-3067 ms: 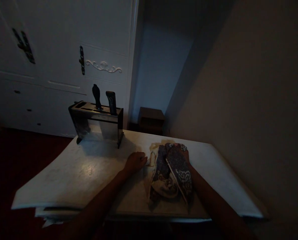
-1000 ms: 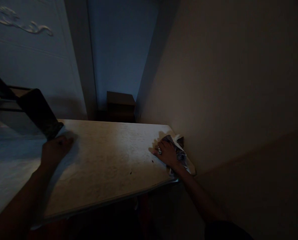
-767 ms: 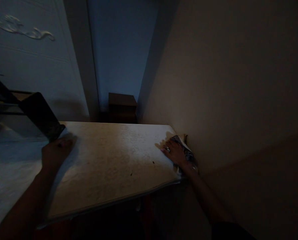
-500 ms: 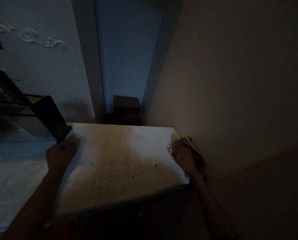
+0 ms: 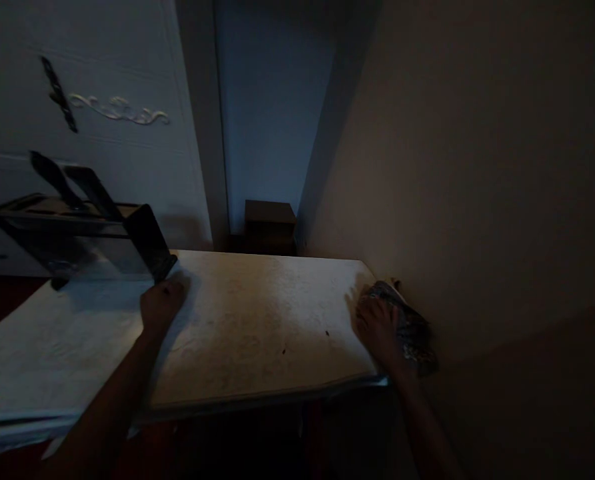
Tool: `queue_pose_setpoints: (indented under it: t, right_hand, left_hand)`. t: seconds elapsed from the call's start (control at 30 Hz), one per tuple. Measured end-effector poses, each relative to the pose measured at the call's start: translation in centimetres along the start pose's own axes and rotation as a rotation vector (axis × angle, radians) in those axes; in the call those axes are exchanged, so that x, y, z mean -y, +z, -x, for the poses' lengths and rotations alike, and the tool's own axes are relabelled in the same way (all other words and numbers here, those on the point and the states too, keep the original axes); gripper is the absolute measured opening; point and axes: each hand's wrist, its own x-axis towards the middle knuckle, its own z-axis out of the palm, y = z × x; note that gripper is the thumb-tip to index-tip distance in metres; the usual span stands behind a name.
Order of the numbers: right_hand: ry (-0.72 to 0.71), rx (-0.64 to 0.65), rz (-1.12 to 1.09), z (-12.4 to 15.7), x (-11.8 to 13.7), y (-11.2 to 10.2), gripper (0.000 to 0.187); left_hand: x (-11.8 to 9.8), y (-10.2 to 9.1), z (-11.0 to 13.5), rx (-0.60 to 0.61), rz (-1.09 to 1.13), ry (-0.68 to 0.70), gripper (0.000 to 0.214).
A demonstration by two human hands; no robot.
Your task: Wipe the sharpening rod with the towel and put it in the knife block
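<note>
1. The scene is dim. A pale table (image 5: 257, 320) fills the lower left and centre of the frame, its right end close to a plain wall (image 5: 477, 167) that takes up the right half.

2. The person's right hand (image 5: 377, 327) sits at the lower right of centre, at the table's right edge. It lies palm down on a patterned cloth (image 5: 410, 330); the fingers look loosely curled over it, though the dark hides how firm the hold is.

3. The cloth is bunched at the table's far right corner, partly over the edge, between the hand and the wall. Whether it touches the wall cannot be told.

4. The left hand (image 5: 161, 303) rests on the tabletop left of centre, closed into a loose fist with nothing visible inside it. It lies just beside the near right foot of a knife block (image 5: 82, 230); contact cannot be told.

5. The knife block stands on the table at the left of the frame, with two dark handles (image 5: 72, 183) rising from its top.

6. Behind it, in the upper left, is a white cabinet door (image 5: 117, 80) with a dark handle and a curled ornament.

7. A small dark box (image 5: 270, 223) sits on the floor beyond the table, at the centre of the frame.
</note>
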Motion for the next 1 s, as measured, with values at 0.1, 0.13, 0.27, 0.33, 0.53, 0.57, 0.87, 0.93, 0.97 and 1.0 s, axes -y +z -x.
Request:
queue_pose_setpoints:
  t: [0.1,0.13,0.27,0.33,0.53,0.57,0.87,0.93,0.97,1.0]
  right_hand:
    - [-0.032,-0.07,-0.062,0.9,1.8,0.0,0.041]
    - [-0.043,-0.096,-0.102,1.1,2.3,0.2,0.042]
    - [-0.098,-0.148,-0.342,1.5,4.9,1.0,0.042]
    - [-0.126,-0.097,-0.49,1.5,6.6,1.2,0.039]
    - [0.038,0.059,-0.906,1.3,12.4,0.0,0.04]
    - [0.096,0.089,-0.962,1.2,13.3,-0.2,0.04]
    - [0.36,0.362,-1.297,-1.8,21.9,-1.6,0.052]
    - [0.308,0.375,-1.358,-2.8,23.8,-1.8,0.052]
    - [0.279,0.384,-1.382,-3.2,24.8,-1.8,0.052]
    - [0.251,0.395,-1.399,-3.6,25.6,-1.8,0.051]
  left_hand:
    - [0.0,0.2,0.1,-0.03,0.077,0.004,0.029]
    - [0.1,0.3,0.1,-0.04,0.08,-0.004,0.03]
    - [0.3,0.5,0.0,-0.037,0.122,0.005,0.028]
    - [0.5,0.6,0.0,-0.018,0.139,-0.003,0.027]
    - [0.8,1.2,-0.2,-0.034,0.168,-0.045,0.024]
    - [0.9,1.3,-0.2,-0.034,0.178,-0.05,0.024]
    - [1.4,1.7,-0.2,-0.024,0.293,-0.056,0.024]
    - [1.5,1.8,-0.1,-0.024,0.32,-0.057,0.023]
    - [1.5,1.8,-0.1,-0.023,0.333,-0.057,0.023]
    - [1.6,1.8,-0.1,-0.022,0.347,-0.055,0.023]
